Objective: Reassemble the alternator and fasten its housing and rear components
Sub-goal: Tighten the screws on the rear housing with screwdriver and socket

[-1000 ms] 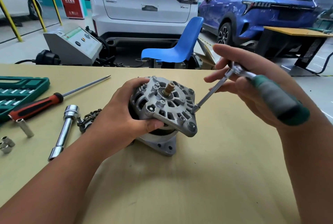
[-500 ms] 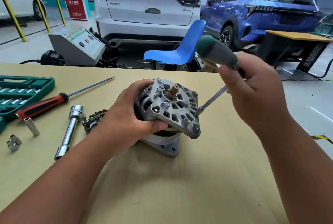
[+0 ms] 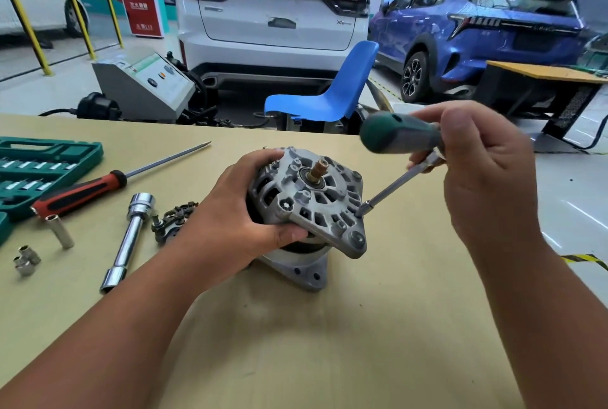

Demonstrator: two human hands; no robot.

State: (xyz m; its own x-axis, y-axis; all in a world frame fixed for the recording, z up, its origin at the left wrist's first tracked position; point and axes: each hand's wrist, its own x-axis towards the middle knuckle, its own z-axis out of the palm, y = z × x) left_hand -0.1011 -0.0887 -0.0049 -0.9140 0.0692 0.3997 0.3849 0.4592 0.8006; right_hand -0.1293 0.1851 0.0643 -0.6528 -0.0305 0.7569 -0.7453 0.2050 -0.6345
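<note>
The grey alternator point(image 3: 316, 208) stands tilted on the tan table point(image 3: 329, 343), its slotted rear housing and brass shaft end facing me. My left hand point(image 3: 237, 221) grips the housing's left side, thumb under the front edge. A green-handled ratchet driver point(image 3: 399, 137) is held in my right hand point(image 3: 487, 178), handle pointing up and left; its steel shaft runs down to a socket point(image 3: 363, 209) seated on a bolt at the housing's right rim.
Left of the alternator lie a dark rectifier part point(image 3: 172, 218), a chrome tube socket wrench point(image 3: 128, 241), a red-handled screwdriver point(image 3: 82, 191), small loose sockets point(image 3: 28, 259) and a green socket case point(image 3: 42, 162). A blue chair point(image 3: 332, 93) stands behind the table's far edge.
My right hand swung the driver's green handle from low right up to the upper left, turning about the socket on the bolt. My left hand kept its grip on the alternator.
</note>
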